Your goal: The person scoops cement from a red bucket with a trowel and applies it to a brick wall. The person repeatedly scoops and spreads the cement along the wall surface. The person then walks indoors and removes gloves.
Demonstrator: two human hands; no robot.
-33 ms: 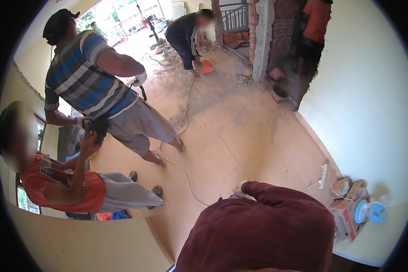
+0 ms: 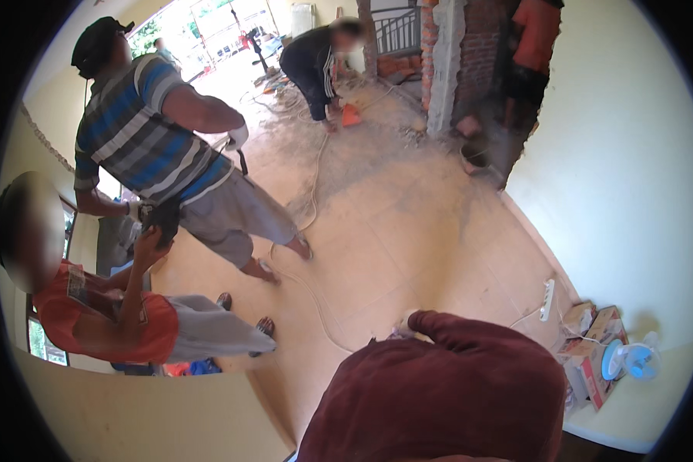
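Note:
My maroon sleeve (image 2: 439, 385) fills the lower middle and hides most of my arms. At its cuff a small pale part of my right hand (image 2: 410, 320) shows, held close in front of my body. Its fingers, and anything in them, are hidden. My left hand cannot be made out behind the sleeve. To the left, a person in a striped shirt (image 2: 150, 123) with white gloves and a person in an orange shirt (image 2: 115, 316) both have hands at a dark object (image 2: 162, 223) of unclear kind. A pale cable (image 2: 312, 292) runs over the tiled floor towards me.
Further off, a bent person (image 2: 308, 69) holds an orange dustpan-like thing (image 2: 350, 115) near dust and rubble. A bucket (image 2: 476, 158) stands by the broken brick wall (image 2: 477, 69), near another person (image 2: 535, 38). A power strip (image 2: 547, 300), cardboard boxes (image 2: 593, 362) and small fan (image 2: 631, 358) are at right.
The view has shifted very slightly. The bent person's orange thing and the person by the brick wall sit a little differently. My sleeve and right hand have hardly moved.

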